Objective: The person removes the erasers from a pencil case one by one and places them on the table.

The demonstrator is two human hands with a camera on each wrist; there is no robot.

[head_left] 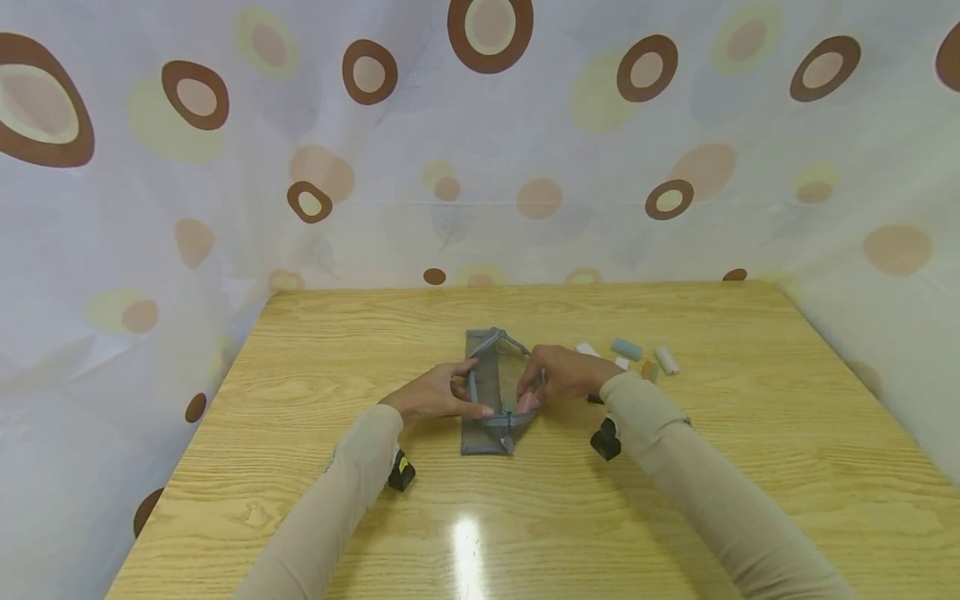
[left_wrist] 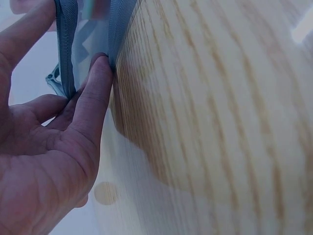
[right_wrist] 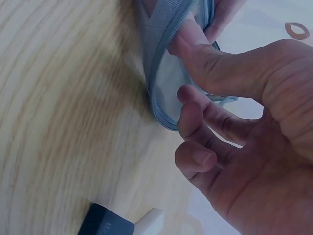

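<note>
A grey-blue mesh zip pouch lies on the table with its zipped mouth spread open. My left hand grips the pouch's left edge, with the thumb at the near end of the mouth. In the left wrist view, the fingers of the left hand hold the zipper tape. My right hand reaches into the mouth from the right and pinches a small pink block. The right wrist view shows the right hand with its thumb inside the zipper rim; the block is mostly hidden there.
Right of the pouch lie a blue cylinder, a white cylinder, a tan piece and a white block. A black block with a white piece beside it appears below the right hand. A patterned curtain stands behind the table.
</note>
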